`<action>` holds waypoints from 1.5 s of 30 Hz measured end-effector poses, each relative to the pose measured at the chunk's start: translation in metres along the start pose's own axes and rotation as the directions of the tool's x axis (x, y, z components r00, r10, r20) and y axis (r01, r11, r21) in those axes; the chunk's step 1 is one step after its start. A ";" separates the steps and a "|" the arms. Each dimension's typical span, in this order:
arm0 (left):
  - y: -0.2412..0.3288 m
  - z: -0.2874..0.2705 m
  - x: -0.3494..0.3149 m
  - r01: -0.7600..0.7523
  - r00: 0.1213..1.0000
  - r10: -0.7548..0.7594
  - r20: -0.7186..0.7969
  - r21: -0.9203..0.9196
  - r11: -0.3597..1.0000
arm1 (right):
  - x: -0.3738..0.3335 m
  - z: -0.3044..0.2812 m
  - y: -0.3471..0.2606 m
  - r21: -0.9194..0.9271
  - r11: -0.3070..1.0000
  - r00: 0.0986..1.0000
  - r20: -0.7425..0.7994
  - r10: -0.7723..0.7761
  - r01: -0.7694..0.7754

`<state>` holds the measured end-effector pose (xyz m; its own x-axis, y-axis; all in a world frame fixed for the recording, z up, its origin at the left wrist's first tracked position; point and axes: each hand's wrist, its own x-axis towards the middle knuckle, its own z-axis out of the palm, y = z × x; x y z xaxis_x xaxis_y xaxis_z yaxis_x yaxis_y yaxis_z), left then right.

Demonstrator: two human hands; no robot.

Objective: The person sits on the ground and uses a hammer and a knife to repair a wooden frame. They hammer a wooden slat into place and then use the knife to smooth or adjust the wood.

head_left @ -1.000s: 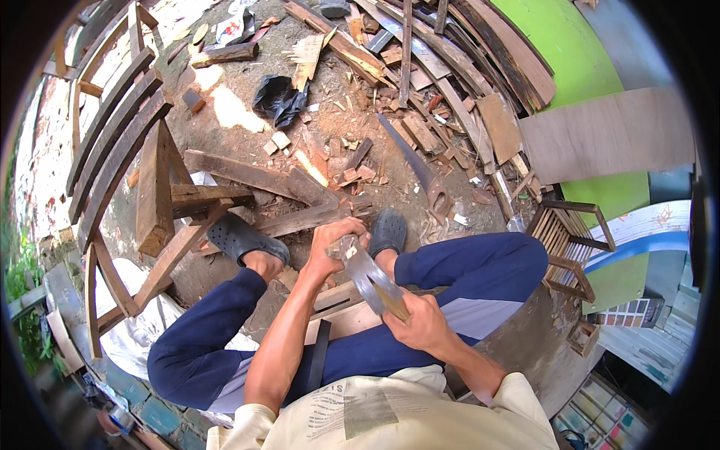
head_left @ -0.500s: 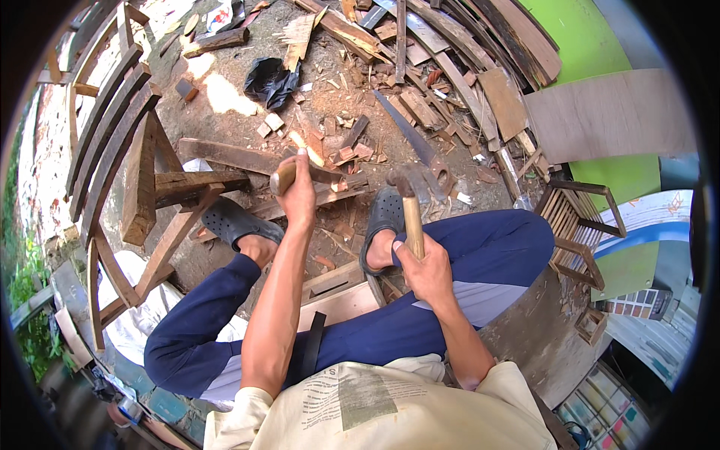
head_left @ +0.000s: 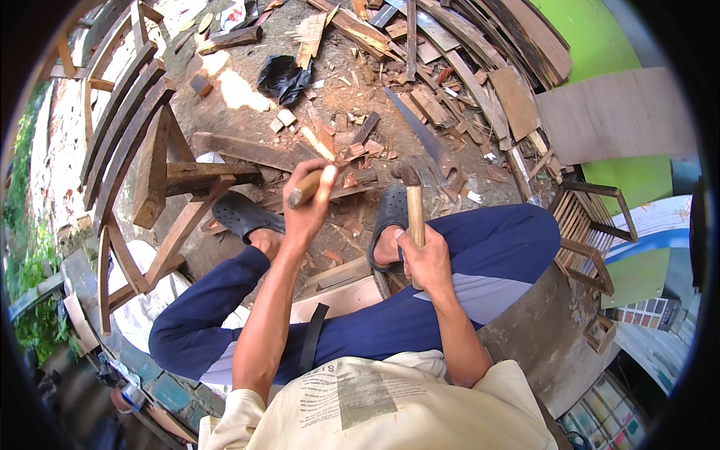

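My left hand (head_left: 309,206) is closed around a short tool with a thick round wooden handle (head_left: 304,190). The thumb lies along it, and the tool's far end is too unclear to name its kind. In my right hand (head_left: 426,259) is a hammer, gripped by its pale wooden handle (head_left: 415,214). Its dark head (head_left: 406,175) points away from me, above my right clog (head_left: 391,217). Both tools are held up between my bent knees, apart from each other. Below them, a light wooden piece with a slot (head_left: 337,279) lies by my legs.
A hand saw (head_left: 424,139) lies on the ground among wood scraps. A dark wooden frame with curved slats (head_left: 124,127) stands at the left. A black plastic bag (head_left: 285,79) lies ahead. Boards (head_left: 517,101) are piled far right, near a small slatted wooden item (head_left: 589,217).
My left hand has come nearer to me and turned, with the wooden-handled tool still in it. The hammer stands slightly more upright. The whole view has shifted a little.
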<state>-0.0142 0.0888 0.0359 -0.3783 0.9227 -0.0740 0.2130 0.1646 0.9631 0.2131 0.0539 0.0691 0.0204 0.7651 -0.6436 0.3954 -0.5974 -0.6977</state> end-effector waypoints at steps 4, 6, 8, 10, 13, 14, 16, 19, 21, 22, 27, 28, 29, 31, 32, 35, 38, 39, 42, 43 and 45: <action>-0.040 0.012 -0.046 -0.293 0.921 0.254 0.297 0.095 0.951 | 0.004 0.003 -0.009 -0.054 0.998 0.999 0.036 0.012 -0.010; -0.045 0.014 -0.070 -0.288 0.905 0.228 0.360 0.120 0.950 | 0.018 -0.001 -0.006 -0.138 0.990 0.997 0.081 -0.015 0.026; -0.044 0.016 -0.084 -0.397 0.872 0.317 0.373 0.157 0.904 | 0.052 -0.001 0.003 -0.216 0.969 0.986 0.136 -0.092 0.120; -0.038 0.010 -0.087 -0.431 0.834 0.334 0.439 0.141 0.891 | 0.071 0.003 -0.032 -0.266 0.964 0.966 0.247 0.073 -0.005; -0.004 0.002 -0.077 -0.445 0.754 0.290 0.589 0.135 0.885 | 0.133 0.005 -0.030 -0.545 0.837 0.974 0.211 0.088 0.043; 0.008 -0.002 -0.073 -0.440 0.722 0.254 0.644 0.143 0.887 | 0.146 0.006 -0.030 -0.595 0.801 0.976 0.207 0.067 0.071; 0.028 -0.012 -0.069 -0.393 0.762 0.259 0.594 0.106 0.913 | 0.174 0.007 -0.027 -0.768 0.634 0.983 0.171 0.063 0.093; 0.028 -0.027 -0.074 -0.328 0.876 0.286 0.389 0.045 0.943 | 0.212 0.008 0.014 -0.845 0.531 0.995 0.093 0.028 0.064; 0.033 -0.041 -0.078 -0.197 0.963 0.189 0.194 0.025 0.980 | 0.225 0.000 0.035 -0.864 0.498 0.997 0.079 0.004 0.067; 0.041 -0.053 -0.083 -0.078 0.994 0.075 0.079 0.032 0.996 | 0.221 0.005 0.033 -0.878 0.474 0.998 0.069 -0.007 0.064; 0.047 -0.070 -0.085 -0.021 0.981 0.001 -0.195 -0.102 0.995 | 0.192 0.028 -0.009 -0.966 0.196 0.946 0.100 -0.308 0.167; 0.054 -0.066 -0.083 -0.082 0.981 0.075 -0.180 -0.034 0.996 | 0.190 0.032 -0.034 -0.913 0.338 0.967 0.172 -0.188 0.228; 0.059 -0.060 -0.080 -0.142 0.976 0.145 -0.162 0.034 0.989 | 0.185 0.038 -0.060 -0.838 0.476 0.962 0.262 -0.075 0.266; 0.061 -0.053 -0.070 -0.256 0.957 0.269 -0.107 0.126 0.959 | 0.140 0.051 -0.106 -0.557 0.823 0.838 0.499 0.221 0.114; 0.057 -0.048 -0.063 -0.336 0.937 0.345 -0.051 0.140 0.932 | 0.119 0.053 -0.117 -0.464 0.879 0.764 0.603 0.228 0.104; 0.051 -0.022 -0.051 -0.497 0.866 0.485 0.126 0.096 0.862 | 0.069 0.049 -0.118 -0.047 0.996 0.680 0.729 0.084 -0.073; 0.039 0.004 -0.054 -0.520 0.812 0.462 0.356 0.085 0.850 | 0.073 0.034 -0.079 0.321 0.877 0.696 0.718 0.021 -0.357; 0.035 0.006 -0.054 -0.554 0.777 0.443 0.447 0.151 0.819 | 0.072 0.027 -0.067 0.380 0.842 0.728 0.685 0.021 -0.382; 0.018 0.013 -0.053 -0.615 0.707 0.373 0.601 0.262 0.744 | 0.071 0.028 -0.047 0.495 0.758 0.825 0.556 0.099 -0.425; 0.011 0.019 -0.055 -0.634 0.678 0.354 0.644 0.268 0.726 | 0.084 0.025 -0.031 0.522 0.731 0.845 0.516 0.140 -0.439; -0.010 0.015 -0.045 -0.621 0.708 0.244 0.662 0.420 0.662 | 0.118 0.012 0.006 0.501 0.741 0.862 0.464 0.206 -0.447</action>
<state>0.0147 0.0508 0.0257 0.3806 0.9247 0.0110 0.7541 -0.3172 0.5751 0.2065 0.1375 -0.0150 -0.3266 0.4245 -0.8445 -0.1757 -0.9051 -0.3871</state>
